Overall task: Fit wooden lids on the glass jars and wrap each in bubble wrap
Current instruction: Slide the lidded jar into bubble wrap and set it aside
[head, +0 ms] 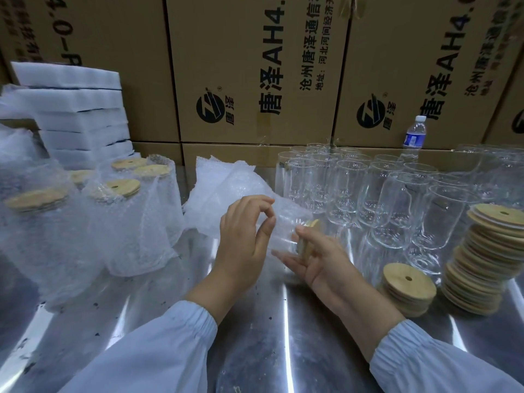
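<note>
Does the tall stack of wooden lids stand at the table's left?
No, the tall stack of wooden lids stands at the right, beside the bare glass jars; wrapped jars stand at the left.

Sideways glass jar (286, 231) gripped by left hand (243, 242), right hand (321, 260) holding wooden lid (309, 239) at its mouth

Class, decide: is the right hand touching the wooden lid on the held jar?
Touching. The head view shows the right hand with its thumb lying across the edge of the wooden lid, no gap.
</note>
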